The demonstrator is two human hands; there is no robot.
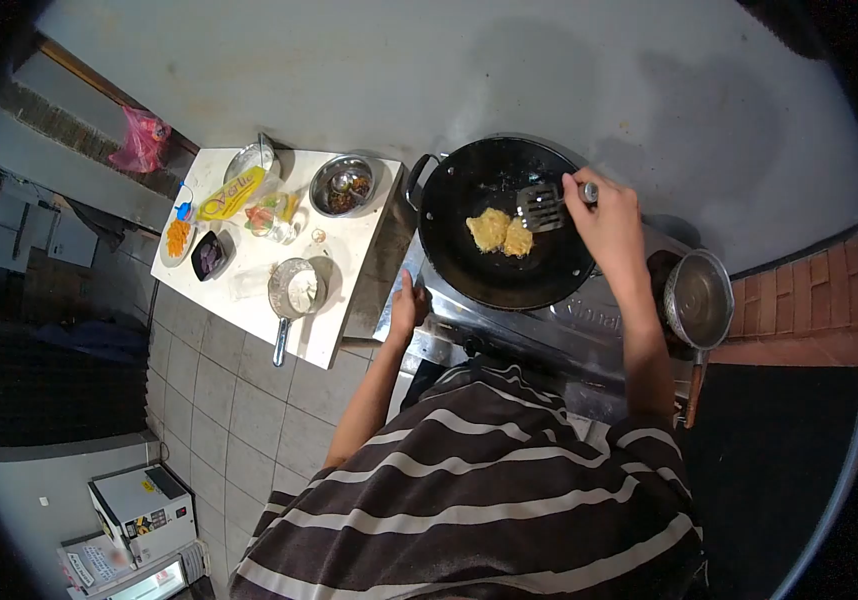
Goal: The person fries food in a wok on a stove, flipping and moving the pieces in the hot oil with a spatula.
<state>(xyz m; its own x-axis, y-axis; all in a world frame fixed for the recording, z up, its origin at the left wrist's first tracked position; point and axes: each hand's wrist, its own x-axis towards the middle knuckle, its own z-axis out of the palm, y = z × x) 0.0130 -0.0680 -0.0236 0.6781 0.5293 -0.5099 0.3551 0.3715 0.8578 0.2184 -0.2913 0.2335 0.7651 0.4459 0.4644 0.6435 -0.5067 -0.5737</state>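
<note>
My right hand (609, 215) is closed round the handle of a slotted spatula (541, 208). The spatula's blade is over the inside of a black wok (459, 265), right beside golden fried pieces (490, 230); I cannot tell whether it touches them. The wok sits on a steel gas stove (584, 318). My left hand (409, 305) is at the stove's left front edge, below the wok's left handle. Its thumb points up and its other fingers are mostly hidden, so its grip cannot be made out.
Left of the stove, a white table (249, 325) bears a saucepan (295, 290), a steel bowl (342, 186), a yellow-labelled oil bottle (234, 195), a plate of orange pieces (178, 240) and a dark bowl (209, 256). A wooden-handled pan (699, 300) stands at the stove's right.
</note>
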